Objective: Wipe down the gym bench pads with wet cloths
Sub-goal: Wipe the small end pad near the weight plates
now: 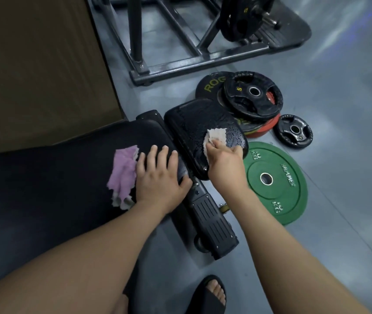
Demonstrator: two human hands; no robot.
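Note:
A long black bench pad [56,177] runs from the left to the middle of the view. My left hand [161,177] rests flat on its end with fingers spread, right beside a pink cloth [122,175] lying on the pad. A smaller black pad [194,123] with a cracked, wet-looking surface sits just beyond. My right hand [223,159] pinches a whitish cloth [215,137] and presses it onto that small pad near its right edge.
The bench's black frame and foot [212,225] lie below the pads. A green weight plate [273,180], a stack of black plates [251,94] and a small plate [293,130] lie on the grey floor at right. A steel rack base [180,62] stands behind. My sandalled foot [210,295] is at the bottom.

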